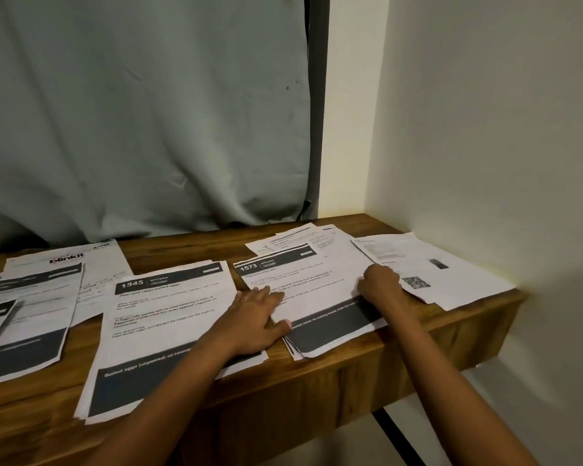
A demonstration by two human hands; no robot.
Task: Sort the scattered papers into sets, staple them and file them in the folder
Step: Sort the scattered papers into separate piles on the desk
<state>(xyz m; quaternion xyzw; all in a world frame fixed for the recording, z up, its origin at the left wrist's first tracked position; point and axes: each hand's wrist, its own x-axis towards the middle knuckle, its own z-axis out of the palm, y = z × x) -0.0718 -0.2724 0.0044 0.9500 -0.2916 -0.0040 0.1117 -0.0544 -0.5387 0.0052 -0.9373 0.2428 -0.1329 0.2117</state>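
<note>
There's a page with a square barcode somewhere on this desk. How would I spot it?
Go to the right end of the wooden desk, by the white wall. The sheet nearest that corner, just right of the person's right hand, is it. The pile to its left has dark bands; this one is mostly white, with a small QR code.

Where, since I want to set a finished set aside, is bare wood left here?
Bare table along the curtain, between the blinkit sheet and the 1573 pile; also the front corner left of the 1345 pile. Elsewhere crowded.
</note>
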